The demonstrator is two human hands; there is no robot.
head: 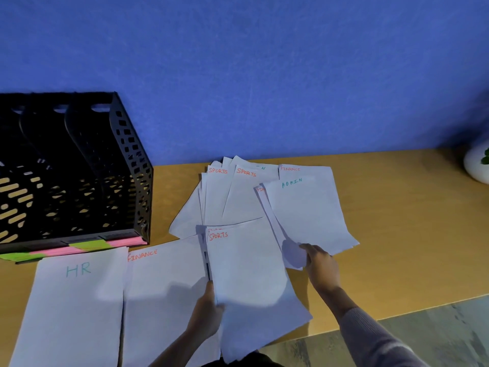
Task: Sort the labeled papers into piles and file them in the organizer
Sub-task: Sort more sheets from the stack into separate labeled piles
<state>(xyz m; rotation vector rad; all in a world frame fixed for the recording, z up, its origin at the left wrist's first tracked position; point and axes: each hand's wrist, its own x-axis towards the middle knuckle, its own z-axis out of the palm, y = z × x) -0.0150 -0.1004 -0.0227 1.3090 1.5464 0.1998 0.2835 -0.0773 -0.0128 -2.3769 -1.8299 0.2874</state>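
Left hand [205,315] grips SPORTS sheets [251,274]; right hand [321,264] pinches ADMIN sheet [304,213].

Left edge cuts organizer [129,165]; right edge cuts white pot [475,165].

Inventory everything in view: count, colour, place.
black perforated plastic file organizer: one, black, table's back left.
sticky paper labels: few, pink and green, organizer's front base.
HR-labelled paper sheet: one visible, white, near left.
FINANCE-labelled paper sheet: one visible, white, beside HR.
SPORTS-labelled paper sheets: at least two, white, near centre.
ADMIN-labelled paper sheet: one, white, heap's right side.
fanned heap of labelled papers: several, white, centre back.
round plant pot: one, white, far right edge.
wooden table: one, tan, underneath.
wall: one, blue, behind.
left hand: one, grips SPORTS sheets.
right hand: one, pinches ADMIN sheet's corner.
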